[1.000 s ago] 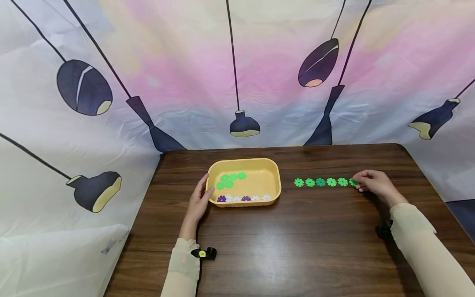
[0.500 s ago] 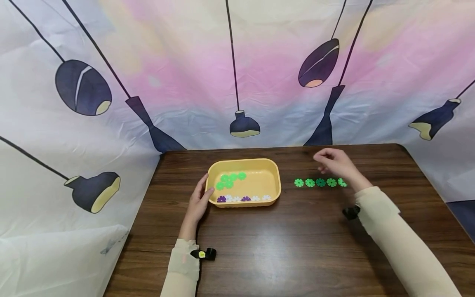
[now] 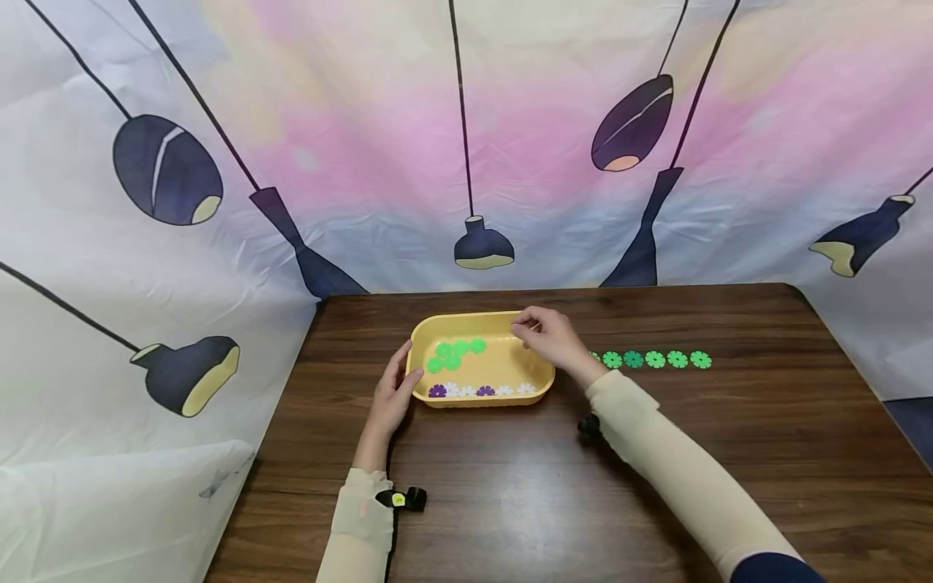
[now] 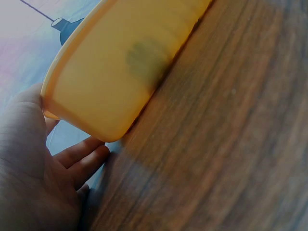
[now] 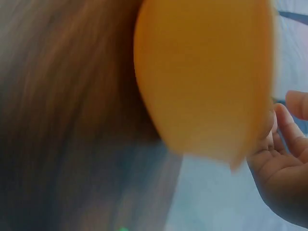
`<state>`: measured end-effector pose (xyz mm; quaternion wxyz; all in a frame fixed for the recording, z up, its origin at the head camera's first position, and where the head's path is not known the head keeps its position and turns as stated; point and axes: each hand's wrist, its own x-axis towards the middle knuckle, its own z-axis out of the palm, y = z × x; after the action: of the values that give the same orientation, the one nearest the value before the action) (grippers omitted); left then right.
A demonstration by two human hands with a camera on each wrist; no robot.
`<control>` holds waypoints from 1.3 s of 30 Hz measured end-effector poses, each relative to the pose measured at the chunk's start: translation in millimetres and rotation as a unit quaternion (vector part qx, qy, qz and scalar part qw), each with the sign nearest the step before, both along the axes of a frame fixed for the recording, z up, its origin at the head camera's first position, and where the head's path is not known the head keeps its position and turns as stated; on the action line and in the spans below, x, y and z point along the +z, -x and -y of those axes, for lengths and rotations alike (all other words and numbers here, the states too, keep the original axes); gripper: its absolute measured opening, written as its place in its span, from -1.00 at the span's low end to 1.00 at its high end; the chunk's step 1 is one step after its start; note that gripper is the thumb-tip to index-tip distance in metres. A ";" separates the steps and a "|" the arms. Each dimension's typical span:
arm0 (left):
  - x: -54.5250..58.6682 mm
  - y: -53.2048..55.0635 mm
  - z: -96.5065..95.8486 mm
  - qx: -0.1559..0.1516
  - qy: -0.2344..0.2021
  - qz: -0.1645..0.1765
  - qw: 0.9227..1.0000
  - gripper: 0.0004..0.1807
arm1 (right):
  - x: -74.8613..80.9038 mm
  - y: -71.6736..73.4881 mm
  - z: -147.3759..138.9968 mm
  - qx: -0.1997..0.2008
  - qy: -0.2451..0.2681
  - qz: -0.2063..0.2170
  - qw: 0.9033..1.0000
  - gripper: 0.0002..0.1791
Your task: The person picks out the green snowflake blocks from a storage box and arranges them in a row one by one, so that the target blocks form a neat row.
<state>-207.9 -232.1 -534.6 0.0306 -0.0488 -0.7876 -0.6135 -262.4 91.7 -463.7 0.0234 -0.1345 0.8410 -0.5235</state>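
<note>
A yellow plastic tray (image 3: 503, 369) sits on the brown table. My left hand (image 3: 389, 397) grips its left end, thumb over the rim and fingers against the outer wall, as the left wrist view shows at the tray corner (image 4: 91, 91). Over the tray's right end hangs my right hand (image 3: 555, 336), its fingers loosely bent with nothing between them; in the right wrist view a gap separates thumb and fingers. Inside the tray lie several light green notched discs (image 3: 453, 356) at the left, plus white and purple notched discs (image 3: 485, 391) along the near wall.
Right of the tray, a row of green notched discs (image 3: 654, 359) lies on the wooden table (image 3: 510, 486), one of them darker green. My right wrist partly covers the row's left end. A cloth backdrop (image 3: 364, 162) with printed lamps stands behind the table.
My right hand has left the right end of the disc row and travelled left to above the tray. The row's last disc now lies uncovered. The left hand has stayed on the tray.
</note>
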 end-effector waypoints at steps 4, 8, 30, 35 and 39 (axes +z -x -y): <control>2.4 2.6 -1.8 -0.005 -0.001 0.007 1.000 -0.32 | -7.7 2.4 23.7 -0.001 0.010 0.012 1.000 -0.79; -2.3 5.2 -2.6 -0.002 0.001 0.000 1.000 -0.33 | -19.6 4.5 40.0 0.011 -0.009 -0.008 1.000 -0.77; -2.0 9.5 -4.2 -0.007 0.003 -0.009 1.000 -0.35 | -37.0 6.2 54.0 0.070 -0.212 -0.033 0.974 -0.82; -2.8 6.8 -1.8 -0.006 0.000 -0.006 1.000 -0.35 | -37.1 5.3 56.5 0.086 -0.186 -0.027 0.978 -0.89; -4.1 4.3 -1.2 -0.002 0.004 -0.001 1.000 -0.35 | -37.5 4.6 57.2 0.105 -0.170 -0.023 0.980 -0.91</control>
<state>-212.3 -231.0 -538.7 0.0299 -0.0514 -0.7901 -0.6101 -267.0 34.5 -501.2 0.0818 -0.2279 0.8993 -0.3641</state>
